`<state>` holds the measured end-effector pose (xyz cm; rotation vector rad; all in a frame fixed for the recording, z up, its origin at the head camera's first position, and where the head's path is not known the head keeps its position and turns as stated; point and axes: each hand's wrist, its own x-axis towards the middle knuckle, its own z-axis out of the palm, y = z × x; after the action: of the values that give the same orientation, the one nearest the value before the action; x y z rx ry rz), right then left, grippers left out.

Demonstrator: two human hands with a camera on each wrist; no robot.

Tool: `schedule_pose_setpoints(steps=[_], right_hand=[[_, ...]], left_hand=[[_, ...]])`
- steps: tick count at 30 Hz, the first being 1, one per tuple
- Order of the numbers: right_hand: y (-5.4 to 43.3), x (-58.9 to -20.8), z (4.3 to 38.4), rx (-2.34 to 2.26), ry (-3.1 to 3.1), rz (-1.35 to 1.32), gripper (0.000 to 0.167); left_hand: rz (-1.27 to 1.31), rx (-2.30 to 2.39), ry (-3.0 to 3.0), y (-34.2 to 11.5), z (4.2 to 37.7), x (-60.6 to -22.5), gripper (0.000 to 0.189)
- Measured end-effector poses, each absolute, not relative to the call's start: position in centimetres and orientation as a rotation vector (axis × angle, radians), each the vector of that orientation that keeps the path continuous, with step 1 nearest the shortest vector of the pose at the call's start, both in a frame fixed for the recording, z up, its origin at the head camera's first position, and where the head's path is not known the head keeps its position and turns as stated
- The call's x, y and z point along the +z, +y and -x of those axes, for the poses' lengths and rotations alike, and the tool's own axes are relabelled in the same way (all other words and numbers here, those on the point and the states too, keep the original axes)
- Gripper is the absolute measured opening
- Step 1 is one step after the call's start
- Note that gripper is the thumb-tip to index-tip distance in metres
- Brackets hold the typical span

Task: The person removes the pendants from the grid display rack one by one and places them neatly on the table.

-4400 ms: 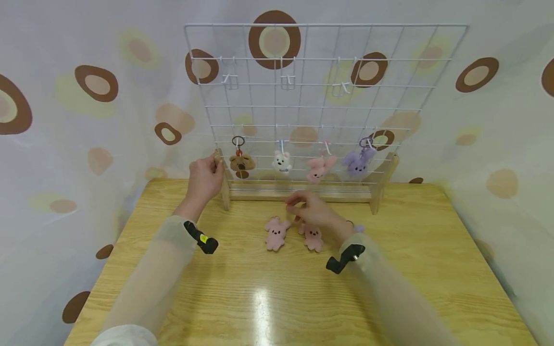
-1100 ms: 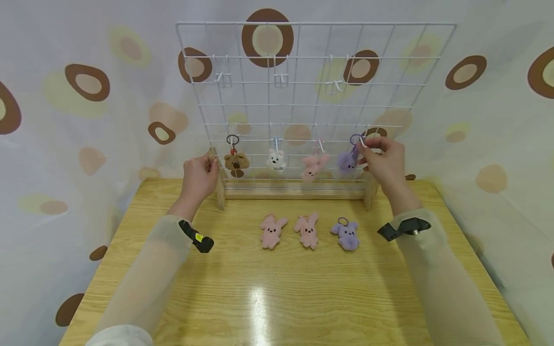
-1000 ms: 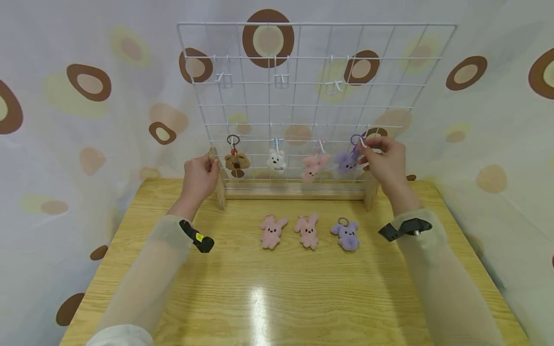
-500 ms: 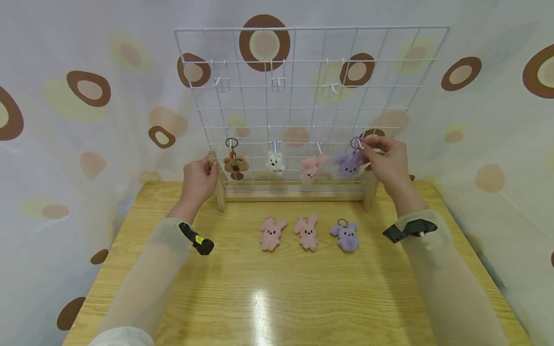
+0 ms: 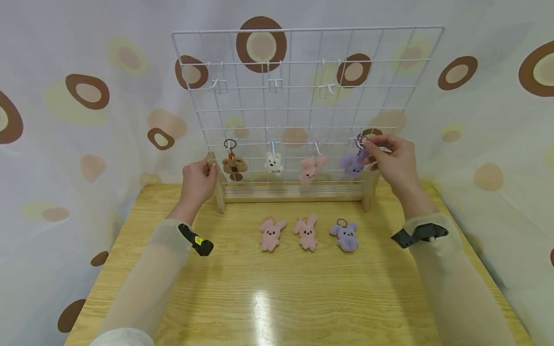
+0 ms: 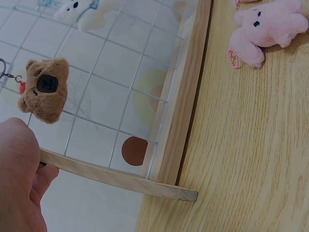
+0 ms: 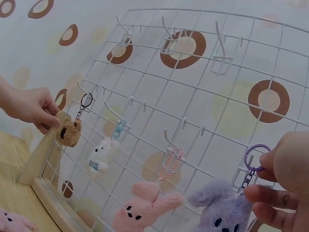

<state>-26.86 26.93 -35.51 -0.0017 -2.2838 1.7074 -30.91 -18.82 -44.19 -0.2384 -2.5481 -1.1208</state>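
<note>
As right hand pinches ring, toys hanging

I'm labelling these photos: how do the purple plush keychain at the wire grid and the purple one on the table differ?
The raised plush keychain dangles below its ring; the table plush keychain lies flat. The right hand pinches the raised plush keychain's ring; no hand touches the table plush keychain. Both are purple, dark-eyed, with purple rings.

A bright glare streak is reflected by the wooden tabletop; soft shadows are cast beside the sleeves. In the dimmer right wrist view, the wire grid is bowed.
</note>
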Motion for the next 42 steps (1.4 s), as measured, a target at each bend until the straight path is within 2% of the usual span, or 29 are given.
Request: schedule_pose_setpoints(steps=[17, 31, 38, 42], right_hand=[[27.2, -34.5, 25.5, 1.735, -2.284, -0.066, 0.009], [27.3, -34.9, 23.6, 1.724, -2.360, -0.113, 0.016], [26.9, -36.0, 22.3, 1.742, -2.420, -0.148, 0.026], [26.7, -36.8, 21.9, 1.759, -2.436, -0.213, 0.025]], left_hand=[[0.247, -1.111, -2.516, -18.8, 30.9, -43.9, 0.025], [0.255, -1.111, -2.511, -18.7, 31.1, -43.8, 0.026], [0.258, -1.118, -2.529, -18.7, 30.6, -43.7, 0.025], [0.247, -1.120, -2.542, -18.7, 30.6, -43.8, 0.025]])
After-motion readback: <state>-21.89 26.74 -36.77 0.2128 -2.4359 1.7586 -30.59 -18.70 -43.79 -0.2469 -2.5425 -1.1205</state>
